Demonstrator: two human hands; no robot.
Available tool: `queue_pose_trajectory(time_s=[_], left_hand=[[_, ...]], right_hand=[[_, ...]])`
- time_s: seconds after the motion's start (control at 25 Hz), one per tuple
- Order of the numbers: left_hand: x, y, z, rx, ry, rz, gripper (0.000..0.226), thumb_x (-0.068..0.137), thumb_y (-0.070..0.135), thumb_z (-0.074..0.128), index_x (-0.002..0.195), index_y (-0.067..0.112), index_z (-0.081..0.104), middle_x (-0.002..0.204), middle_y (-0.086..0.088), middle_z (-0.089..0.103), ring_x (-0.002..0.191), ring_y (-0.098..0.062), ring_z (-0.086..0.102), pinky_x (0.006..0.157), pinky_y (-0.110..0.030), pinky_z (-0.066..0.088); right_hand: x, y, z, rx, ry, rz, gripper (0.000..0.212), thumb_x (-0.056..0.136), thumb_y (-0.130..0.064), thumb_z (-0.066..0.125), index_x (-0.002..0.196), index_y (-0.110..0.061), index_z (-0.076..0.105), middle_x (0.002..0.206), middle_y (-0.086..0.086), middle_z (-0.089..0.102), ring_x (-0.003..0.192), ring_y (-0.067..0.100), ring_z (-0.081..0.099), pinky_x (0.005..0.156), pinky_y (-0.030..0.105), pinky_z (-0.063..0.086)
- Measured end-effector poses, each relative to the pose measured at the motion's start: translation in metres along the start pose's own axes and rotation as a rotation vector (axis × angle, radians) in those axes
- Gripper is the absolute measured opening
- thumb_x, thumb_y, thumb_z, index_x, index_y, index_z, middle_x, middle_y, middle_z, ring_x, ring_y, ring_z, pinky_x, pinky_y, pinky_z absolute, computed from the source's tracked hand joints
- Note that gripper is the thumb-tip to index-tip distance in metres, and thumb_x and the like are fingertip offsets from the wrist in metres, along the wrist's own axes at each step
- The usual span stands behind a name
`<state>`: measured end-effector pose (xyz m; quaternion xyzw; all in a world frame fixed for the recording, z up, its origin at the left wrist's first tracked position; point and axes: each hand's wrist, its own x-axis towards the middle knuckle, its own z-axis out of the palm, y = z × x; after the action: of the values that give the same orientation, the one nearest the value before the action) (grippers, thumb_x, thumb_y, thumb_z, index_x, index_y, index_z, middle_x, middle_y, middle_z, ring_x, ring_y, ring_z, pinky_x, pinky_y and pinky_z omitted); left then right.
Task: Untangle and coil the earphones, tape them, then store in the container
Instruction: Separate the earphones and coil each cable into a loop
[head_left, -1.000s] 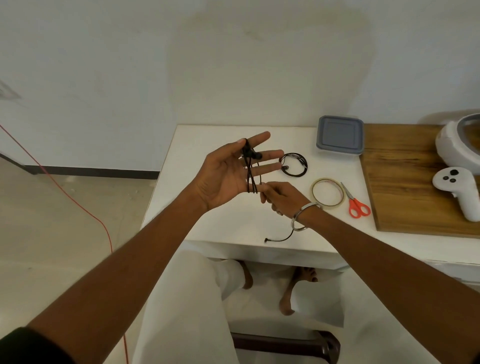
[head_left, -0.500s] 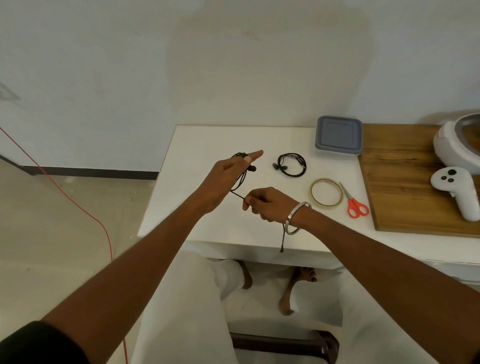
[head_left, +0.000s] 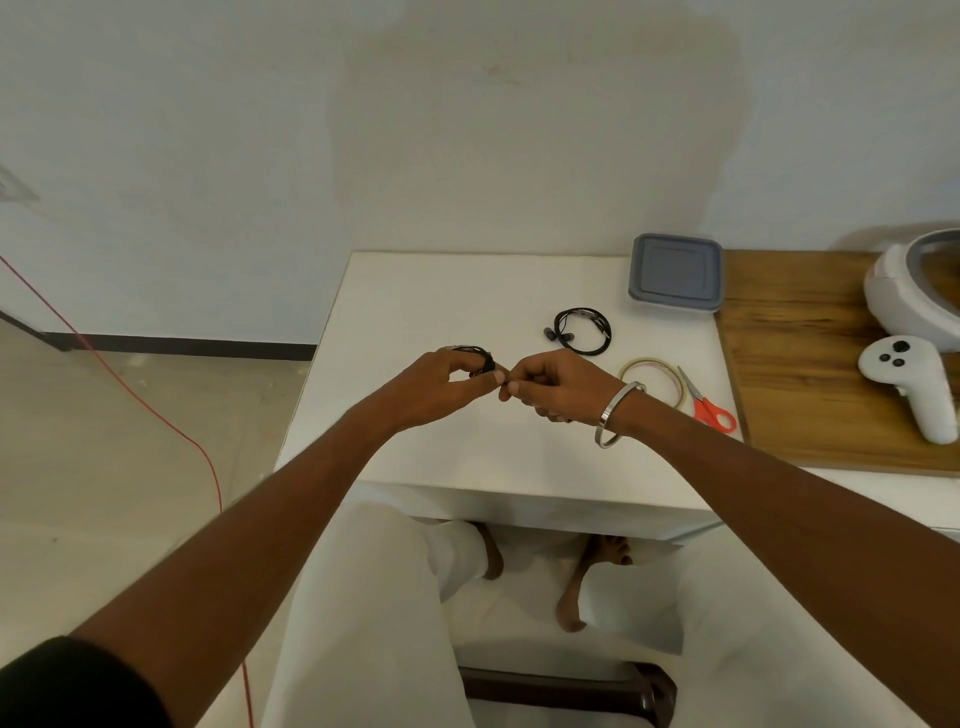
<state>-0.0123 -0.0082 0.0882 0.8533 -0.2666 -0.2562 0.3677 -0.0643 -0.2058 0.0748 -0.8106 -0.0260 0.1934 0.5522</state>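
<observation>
While our left hand (head_left: 441, 387) keeps its grip curled round the black earphone coil (head_left: 480, 358) above the bench (head_left: 426, 291), our right hand (head_left: 550, 387) pinches the cord's end to finish winding. Tape roll (head_left: 653, 383), scissors (head_left: 707, 402) and lidded container (head_left: 675, 280) wait within reach.

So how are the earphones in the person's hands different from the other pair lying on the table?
The earphones in the hands are held up off the table, wound round the left hand fingers, with the right hand pinching the cord end; the earphones on the table lie flat and untouched. The held pair is mostly hidden; the table pair shows a full ring with its buds beside it. Both are black and coiled.
</observation>
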Motion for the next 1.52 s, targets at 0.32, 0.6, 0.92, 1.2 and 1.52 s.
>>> queue_pose_trajectory(time_s=[0.32,0.6,0.92,1.2,1.52], left_hand=[[-0.002,0.000,0.000,0.109,-0.218,-0.036,0.029,0.096,0.046,0.051,0.093,0.028,0.073,0.092,0.010,0.061,0.098,-0.010,0.058,0.089,-0.028,0.043],[-0.005,0.011,-0.002,-0.199,-0.413,-0.180,0.036,0.102,0.022,0.042,0.076,0.010,0.065,0.121,-0.005,0.069,0.121,-0.015,0.057,0.094,-0.018,0.038],[-0.016,0.012,-0.006,-0.958,-0.586,-0.256,0.032,0.094,0.025,0.035,0.065,0.013,0.035,0.074,-0.020,0.058,0.095,-0.049,0.063,0.102,-0.064,0.034],[-0.015,0.016,-0.008,-1.181,-0.464,-0.236,0.034,0.091,0.025,0.030,0.059,0.015,0.025,0.055,-0.001,0.018,0.046,-0.013,0.018,0.053,-0.029,0.035],[-0.010,-0.001,-0.008,-1.120,-0.251,-0.288,0.037,0.091,0.024,0.030,0.055,0.016,0.029,0.055,0.001,0.013,0.048,-0.013,0.009,0.046,-0.024,0.022]], right_hand=[[-0.001,-0.002,-0.007,-0.101,0.033,-0.046,0.015,0.093,-0.022,0.056,0.085,-0.022,0.070,0.058,-0.006,0.051,0.057,0.011,0.044,0.054,0.019,0.041],[0.001,0.002,-0.009,-0.070,0.061,-0.080,0.006,0.089,-0.023,0.063,0.087,-0.020,0.067,0.065,-0.012,0.062,0.060,0.007,0.056,0.064,0.015,0.048],[0.004,0.002,-0.005,-0.045,0.055,-0.125,0.012,0.090,-0.011,0.060,0.101,-0.009,0.065,0.094,0.008,0.067,0.083,0.015,0.061,0.076,0.012,0.049],[0.009,0.004,0.016,0.018,0.166,-0.151,0.024,0.089,0.002,0.052,0.092,-0.019,0.064,0.082,0.008,0.066,0.076,0.018,0.061,0.075,0.033,0.054],[0.003,-0.007,0.024,0.642,0.059,0.045,0.021,0.100,-0.014,0.042,0.097,-0.003,0.059,0.086,0.015,0.066,0.077,0.026,0.070,0.076,0.032,0.058]])
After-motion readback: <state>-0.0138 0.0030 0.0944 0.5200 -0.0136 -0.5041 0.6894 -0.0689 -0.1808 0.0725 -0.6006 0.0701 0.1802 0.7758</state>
